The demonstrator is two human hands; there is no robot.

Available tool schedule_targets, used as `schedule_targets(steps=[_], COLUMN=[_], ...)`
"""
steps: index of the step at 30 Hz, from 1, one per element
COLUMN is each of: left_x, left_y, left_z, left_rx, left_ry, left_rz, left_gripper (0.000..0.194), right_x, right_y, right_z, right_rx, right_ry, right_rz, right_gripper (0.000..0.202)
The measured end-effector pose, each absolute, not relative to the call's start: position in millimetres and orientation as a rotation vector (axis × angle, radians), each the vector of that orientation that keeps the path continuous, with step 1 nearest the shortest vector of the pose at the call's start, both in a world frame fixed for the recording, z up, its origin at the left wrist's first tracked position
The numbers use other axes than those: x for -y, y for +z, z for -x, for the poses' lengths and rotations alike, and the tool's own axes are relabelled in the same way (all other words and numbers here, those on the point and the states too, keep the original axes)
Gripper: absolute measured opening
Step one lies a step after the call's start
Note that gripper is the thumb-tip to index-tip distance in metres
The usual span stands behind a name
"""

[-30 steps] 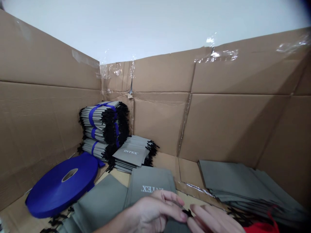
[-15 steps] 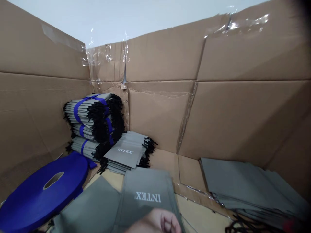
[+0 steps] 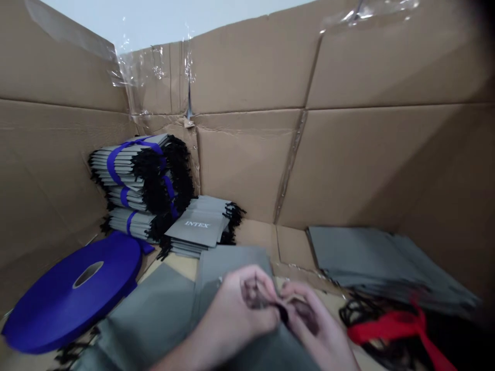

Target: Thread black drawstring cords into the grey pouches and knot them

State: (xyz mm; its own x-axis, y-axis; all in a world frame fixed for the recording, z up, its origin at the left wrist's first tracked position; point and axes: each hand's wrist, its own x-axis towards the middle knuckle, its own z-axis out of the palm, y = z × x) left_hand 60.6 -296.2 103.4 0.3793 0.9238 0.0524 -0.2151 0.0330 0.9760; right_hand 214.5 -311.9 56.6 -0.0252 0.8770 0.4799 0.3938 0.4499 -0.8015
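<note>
My left hand (image 3: 245, 304) and my right hand (image 3: 315, 324) meet at the lower middle, thumbs and fingertips pinched together. Between them shows a short bit of black cord (image 3: 283, 313), at the top edge of a grey fabric bag (image 3: 276, 348) that hangs below the fingers. Motion blurs the fingertips. Behind my left hand lies a pile of flat grey bags (image 3: 232, 256), its print covered by the hand. Another grey bag pile (image 3: 154, 299) lies just left of it.
Blue-strapped bundles of grey bags (image 3: 131, 165) stand in the corner, beside a loose INTEX stack (image 3: 199, 224). A blue ribbon roll (image 3: 112, 275) lies left. At right are grey bags (image 3: 356, 252), black cords (image 3: 356, 309) and a red strap (image 3: 386, 327). Cardboard walls (image 3: 247, 159) enclose the surface.
My right hand has come into view and meets my left, which has risen with its fingers pinched. A grey bag now shows under them. The view has tipped down, showing the red strap.
</note>
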Motion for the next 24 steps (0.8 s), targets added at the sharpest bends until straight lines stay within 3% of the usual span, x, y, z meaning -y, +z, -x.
schedule_targets(steps=[3,10,18,24], left_x=[312.3,337.1,338.5,320.9], left_y=[114.2,127.5,122.4,117.0], left_z=[-56.8,-49.1,-53.5,-51.4], left_rx=[-0.741,-0.641,-0.775,-0.901], left_ry=[1.131,1.332,1.434,1.287], left_rz=[-1.345,-1.513,-1.672,-1.738], left_gripper=[0.020,0.018,0.015,0.017], right_x=[321.4,348.1,330.4,313.3], right_y=[73.0,110.7,99.6,83.8], right_z=[-198.3,-182.8,-190.2,-191.8], right_rx=[1.432,1.309,1.324,1.321], right_ry=[0.900,0.856,0.958,0.969], right_rz=[1.082,0.847,0.694,0.670], right_gripper=[0.031,0.032,0.030,0.024])
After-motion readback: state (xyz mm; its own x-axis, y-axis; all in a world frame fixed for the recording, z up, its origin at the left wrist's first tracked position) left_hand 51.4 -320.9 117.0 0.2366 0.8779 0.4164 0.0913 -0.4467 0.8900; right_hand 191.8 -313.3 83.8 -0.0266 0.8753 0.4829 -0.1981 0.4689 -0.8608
